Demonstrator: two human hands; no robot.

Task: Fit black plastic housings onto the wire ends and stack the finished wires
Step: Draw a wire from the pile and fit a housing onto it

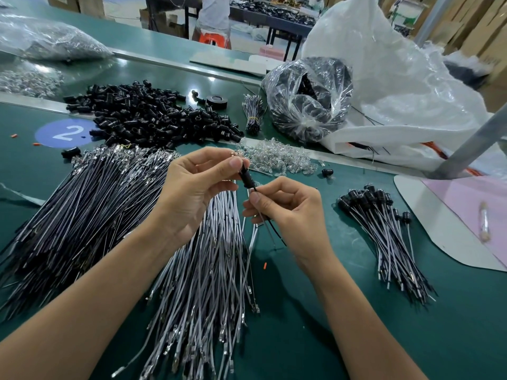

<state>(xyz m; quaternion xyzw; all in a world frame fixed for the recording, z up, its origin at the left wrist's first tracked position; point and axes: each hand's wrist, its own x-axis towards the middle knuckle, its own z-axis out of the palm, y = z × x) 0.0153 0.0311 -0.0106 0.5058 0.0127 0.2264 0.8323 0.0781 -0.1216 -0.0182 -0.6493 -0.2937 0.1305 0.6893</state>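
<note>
Black plastic is what the left hand (192, 185) pinches: one small black housing (245, 178), held up w/ thumb & fingertips over the mid of the green table (356, 325). The right hand (288, 215) sits just below it, thumb & first finger curled tight on two thin wires (270, 231), one black & one pale, that run up into the housing & hang down past the palm. Both hands are up off the table, close together. Under them lies a big fan of white wires (208, 270) w/ metal tips at the near end. To the left is a fat pile of black wires (82, 204). Behind those, a heap of loose housings (148, 113) spreads next to a blue round sticker (65, 132) w/ a 2 on it. Small clear bulbs (274, 157) lie in a pile just behind the hands. On the right side, well apart from the hands, is the finished stack (384, 234): wires w/ black caps on the far ends, all lying about the same way. Far back on the right, a clear bag (310, 97) holds more black parts, & a big white bag (397, 78) slumps beside it
</note>
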